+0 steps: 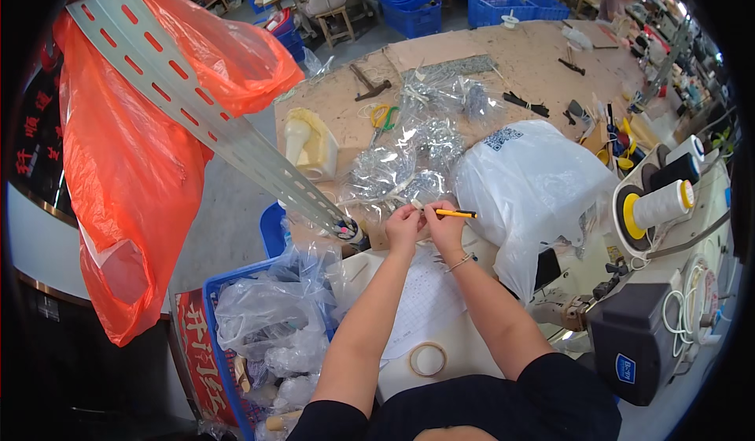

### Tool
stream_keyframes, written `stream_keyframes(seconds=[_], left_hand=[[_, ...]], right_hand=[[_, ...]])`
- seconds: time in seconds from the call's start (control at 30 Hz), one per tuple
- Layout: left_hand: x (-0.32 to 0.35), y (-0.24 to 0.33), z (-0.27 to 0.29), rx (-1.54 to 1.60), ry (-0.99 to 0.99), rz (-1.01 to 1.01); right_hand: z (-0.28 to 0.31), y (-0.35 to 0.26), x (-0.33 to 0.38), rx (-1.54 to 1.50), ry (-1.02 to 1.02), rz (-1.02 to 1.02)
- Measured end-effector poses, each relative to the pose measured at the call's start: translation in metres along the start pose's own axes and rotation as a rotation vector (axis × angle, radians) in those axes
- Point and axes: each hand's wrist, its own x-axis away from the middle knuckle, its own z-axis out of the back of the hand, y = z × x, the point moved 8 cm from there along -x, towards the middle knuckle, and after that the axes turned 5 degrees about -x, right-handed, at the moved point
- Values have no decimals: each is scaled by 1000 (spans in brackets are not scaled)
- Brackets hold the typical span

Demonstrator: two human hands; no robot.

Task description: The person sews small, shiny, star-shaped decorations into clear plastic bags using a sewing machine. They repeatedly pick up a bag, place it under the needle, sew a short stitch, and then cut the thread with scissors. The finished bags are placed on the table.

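Both my hands meet over the near edge of the worktable. My right hand (445, 227) is closed around a yellow-and-black pen (459, 214), whose one end sticks out to the right. Close against it, my left hand (403, 226) has its fingers pinched together at something small and pale that I cannot make out. Just beyond the hands lie shiny clear plastic bags (385, 166) with dark contents. Below my wrists, a printed grid sheet (425, 303) rests on the white surface, with a tape roll (413, 360) nearer me. A full white plastic bag (527, 169) stands right of my right hand.
A slotted metal post (236, 146) with an orange bag (138, 173) rises at left. Beneath it, a blue crate (216, 315) holds plastic bags. On the right are a sewing machine (637, 335) and thread cone (661, 206). A hammer (370, 87) and scissors (382, 118) lie farther back.
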Motion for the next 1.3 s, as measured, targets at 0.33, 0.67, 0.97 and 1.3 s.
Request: stream_keyframes(seconds=[0.33,0.67,0.97,1.3], left_hand=[[4,6,1,15,5,-14],[2,2,3,6,14,-35],[34,88,10,-908,214,-778],[-39,88,-75,-2417,-505,-1164]], right_hand=[[0,-1,0,31,41,4],[2,3,0,32,65,47],[45,-40,33,-76,118,90],[110,-43,186,339,-413,239]])
